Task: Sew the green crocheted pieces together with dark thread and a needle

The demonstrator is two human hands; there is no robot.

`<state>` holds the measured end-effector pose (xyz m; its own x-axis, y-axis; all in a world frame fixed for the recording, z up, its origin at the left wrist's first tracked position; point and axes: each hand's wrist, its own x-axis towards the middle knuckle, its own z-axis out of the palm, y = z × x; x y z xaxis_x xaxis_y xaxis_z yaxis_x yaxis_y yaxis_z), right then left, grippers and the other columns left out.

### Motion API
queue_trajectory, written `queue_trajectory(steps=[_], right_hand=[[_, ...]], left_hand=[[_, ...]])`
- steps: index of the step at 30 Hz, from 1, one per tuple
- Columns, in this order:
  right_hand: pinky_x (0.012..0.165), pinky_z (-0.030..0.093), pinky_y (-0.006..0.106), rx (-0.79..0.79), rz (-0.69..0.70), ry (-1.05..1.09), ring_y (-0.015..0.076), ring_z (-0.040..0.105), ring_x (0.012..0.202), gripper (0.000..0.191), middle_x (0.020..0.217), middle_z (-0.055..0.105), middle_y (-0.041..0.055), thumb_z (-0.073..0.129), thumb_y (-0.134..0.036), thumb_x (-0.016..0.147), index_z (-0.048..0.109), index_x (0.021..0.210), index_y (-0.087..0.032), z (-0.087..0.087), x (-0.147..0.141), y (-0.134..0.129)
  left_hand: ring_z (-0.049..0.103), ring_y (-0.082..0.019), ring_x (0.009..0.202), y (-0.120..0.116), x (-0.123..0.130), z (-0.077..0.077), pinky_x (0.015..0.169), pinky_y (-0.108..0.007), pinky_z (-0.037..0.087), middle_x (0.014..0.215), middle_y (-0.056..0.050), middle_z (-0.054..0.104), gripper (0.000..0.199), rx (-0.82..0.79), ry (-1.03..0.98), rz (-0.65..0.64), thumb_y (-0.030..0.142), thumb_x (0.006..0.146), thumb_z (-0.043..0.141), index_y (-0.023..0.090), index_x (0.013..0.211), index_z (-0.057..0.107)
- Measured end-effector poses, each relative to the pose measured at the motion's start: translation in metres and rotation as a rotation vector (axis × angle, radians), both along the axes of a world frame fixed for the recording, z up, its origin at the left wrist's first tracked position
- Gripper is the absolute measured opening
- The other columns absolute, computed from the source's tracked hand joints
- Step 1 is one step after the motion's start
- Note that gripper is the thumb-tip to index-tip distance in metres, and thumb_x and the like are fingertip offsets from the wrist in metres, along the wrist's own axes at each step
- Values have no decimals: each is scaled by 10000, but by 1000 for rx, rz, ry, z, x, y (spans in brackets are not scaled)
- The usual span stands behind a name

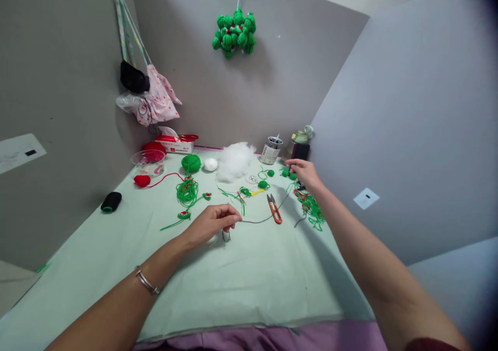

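My left hand (216,218) is closed in a pinch on a black thread (254,221) above the middle of the table, and a loop of it hangs below the fingers. To the right, the thread slants up toward my right hand (305,173). That hand is raised, fingertips pinched together on what looks like the thread's other end. Just under it lie small green crocheted balls (293,176). Orange-handled thread snips (274,209) rest between the hands. A tangle of green and red yarn (310,209) lies below my right wrist.
Green yarn (187,191) with small crocheted pieces lies left, near a green yarn ball (191,163). White stuffing (235,161), a tin of pens (271,151) and a clear bowl (149,163) stand farther back. A black spool (111,201) sits at the left edge.
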<state>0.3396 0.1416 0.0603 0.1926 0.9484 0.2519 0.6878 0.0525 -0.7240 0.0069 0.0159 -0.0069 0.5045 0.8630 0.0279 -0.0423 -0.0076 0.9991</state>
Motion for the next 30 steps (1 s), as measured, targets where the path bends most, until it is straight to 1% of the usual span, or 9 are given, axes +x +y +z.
queue_trajectory(steps=[7, 11, 13, 16, 18, 20, 23, 26, 30], right_hand=[[716, 409, 277, -225, 66, -326, 218, 633, 832, 162, 766, 711, 110, 732, -274, 756, 720, 717, -117, -36, -50, 23], [773, 418, 308, -233, 107, -417, 291, 635, 996, 202, 990, 723, 208, 755, -291, 773, 718, 758, -93, -29, -72, -2], [757, 423, 300, -196, 168, -413, 268, 634, 992, 245, 1081, 712, 203, 668, -331, 864, 736, 840, -97, -22, -86, -25], [640, 425, 260, -195, 381, -243, 153, 608, 747, 389, 1010, 737, 86, 506, -477, 965, 746, 1026, -178, -18, -113, -68], [567, 405, 253, -285, 657, 175, 106, 519, 604, 462, 981, 729, 72, 530, -556, 934, 722, 1107, -173, -25, -131, -94], [568, 407, 244, -395, 814, 425, 89, 501, 583, 444, 892, 718, 67, 638, -555, 866, 739, 1003, -145, -33, -145, -112], [575, 416, 239, -449, 752, 548, 90, 521, 577, 372, 722, 679, 38, 771, -493, 754, 731, 808, -126, -40, -152, -120], [569, 412, 238, -403, 645, 581, 84, 508, 557, 360, 670, 656, 18, 804, -475, 711, 721, 760, -128, -36, -147, -116], [576, 401, 239, -383, 642, 608, 77, 494, 557, 353, 658, 642, 9, 795, -471, 718, 704, 719, -130, -29, -140, -114]], left_hand=[[526, -121, 643, 1, -9, 13, 666, -275, 428, 764, -21, 612, 267, -50, -69, 41, 449, 841, 718, 185, 884, 733], [531, -105, 658, 2, -16, 18, 673, -248, 437, 790, -17, 611, 266, -121, -193, 88, 438, 862, 698, 177, 896, 737], [541, -105, 671, 3, -16, 19, 678, -238, 447, 798, -20, 612, 263, -141, -256, 108, 428, 869, 694, 171, 906, 736], [567, -108, 704, 2, -15, 20, 709, -231, 471, 813, -25, 625, 255, -150, -336, 134, 410, 862, 711, 162, 918, 732], [585, -113, 718, 2, -15, 21, 732, -238, 489, 811, -28, 637, 263, -156, -376, 148, 411, 852, 724, 156, 918, 727], [601, -117, 728, 3, -15, 21, 738, -244, 499, 810, -28, 643, 275, -172, -402, 167, 414, 838, 739, 153, 920, 722], [602, -108, 730, 7, -17, 18, 735, -238, 496, 819, -20, 637, 288, -189, -405, 213, 413, 817, 761, 154, 939, 726], [571, -91, 708, 10, -18, 14, 726, -231, 474, 833, -11, 618, 313, -166, -310, 219, 422, 817, 760, 156, 983, 742], [546, -103, 692, 10, -16, 8, 713, -261, 452, 839, -18, 598, 349, -111, -138, 149, 474, 840, 716, 163, 990, 767]])
